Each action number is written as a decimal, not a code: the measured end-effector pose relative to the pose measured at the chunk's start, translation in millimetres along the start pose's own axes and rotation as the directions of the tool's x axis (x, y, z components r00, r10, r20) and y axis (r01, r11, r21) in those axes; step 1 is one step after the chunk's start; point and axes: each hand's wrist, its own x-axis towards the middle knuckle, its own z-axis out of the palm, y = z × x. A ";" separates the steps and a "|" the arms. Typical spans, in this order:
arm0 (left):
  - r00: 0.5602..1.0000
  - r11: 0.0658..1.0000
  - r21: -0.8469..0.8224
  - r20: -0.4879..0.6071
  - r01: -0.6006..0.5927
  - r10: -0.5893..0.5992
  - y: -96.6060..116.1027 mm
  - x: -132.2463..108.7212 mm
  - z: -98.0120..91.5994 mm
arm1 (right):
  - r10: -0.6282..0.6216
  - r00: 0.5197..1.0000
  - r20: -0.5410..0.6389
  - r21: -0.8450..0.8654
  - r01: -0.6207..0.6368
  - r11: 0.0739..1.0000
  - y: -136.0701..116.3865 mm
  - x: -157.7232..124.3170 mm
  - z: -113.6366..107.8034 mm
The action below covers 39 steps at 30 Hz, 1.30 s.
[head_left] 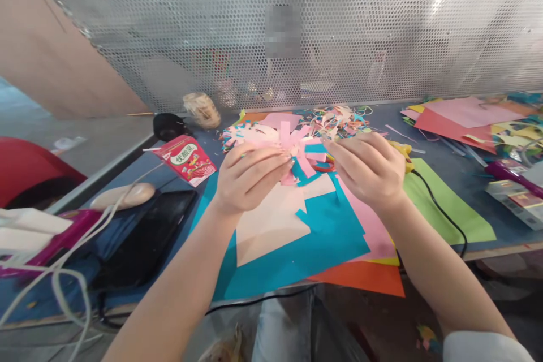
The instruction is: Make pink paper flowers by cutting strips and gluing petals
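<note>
My left hand (pixel 253 176) is closed, its fingertips pinching the middle of a pink and blue paper piece with radiating strips (pixel 298 144). On the right side of that piece, my right hand (pixel 370 168) is closed too, fingertips together at the end of a blue strip (pixel 315 148). Whether it grips the strip is hard to make out. Beneath both hands lie a cut pale pink sheet (pixel 271 226) and a larger blue sheet (pixel 335 232). Pink, yellow and orange sheets (pixel 365 277) stick out from under the blue one.
Paper scraps (pixel 339 121) are heaped behind my hands, against a perforated metal panel (pixel 203 22). To the left are a red drink carton (pixel 189 161), a black tablet (pixel 146 237) and white cables. A green sheet (pixel 449 203) and coloured paper (pixel 466 116) lie right.
</note>
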 end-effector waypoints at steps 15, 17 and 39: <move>0.998 1.000 0.016 -0.056 -0.004 0.005 0.0 0.0 -5.4 | -0.075 0.996 0.039 -0.102 0.078 0.992 -4.9 0.5 -0.7; 0.998 1.000 0.007 -0.059 0.008 -0.008 -0.7 -1.1 -5.3 | -0.076 0.996 0.043 -0.104 0.081 0.991 -5.8 0.9 -1.0; 0.997 0.999 -0.001 -0.066 0.043 -0.043 -1.7 -5.3 -4.1 | 0.074 0.994 0.078 0.104 -0.082 0.991 -12.7 -0.2 4.3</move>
